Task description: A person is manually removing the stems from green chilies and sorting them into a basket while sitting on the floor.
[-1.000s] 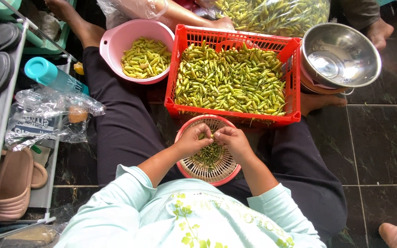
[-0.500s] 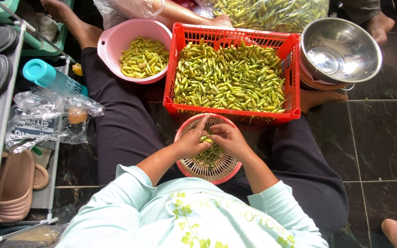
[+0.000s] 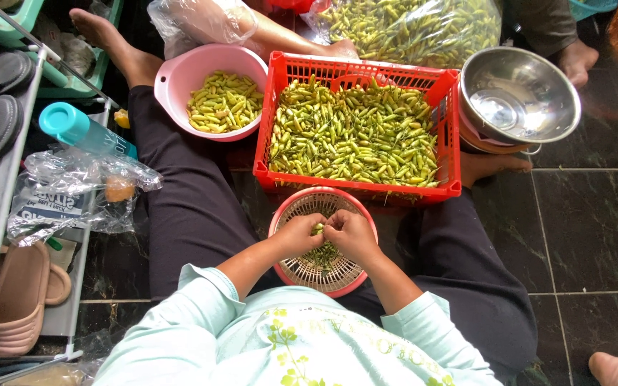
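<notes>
Sitting cross-legged on the dark floor, both forearms angling inward over the lap. Left hand (image 3: pixel 296 236) and right hand (image 3: pixel 352 234) meeting knuckle to knuckle above the round pink sieve (image 3: pixel 289 214), fingers curling tight, pinching a small green chili (image 3: pixel 317 229) between them. Resting just below the red crate (image 3: pixel 359 187) heaped with chilies, pink bowl (image 3: pixel 180 78) and steel bowl (image 3: pixel 552 96) flanking. Compared with a second ago: hands closing nearer together, barely shifting otherwise.

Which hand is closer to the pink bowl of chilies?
Left. The left hand sits nearer the pink bowl on that side; the right hand is farther. Both pinch a chili over the small basket.
</notes>
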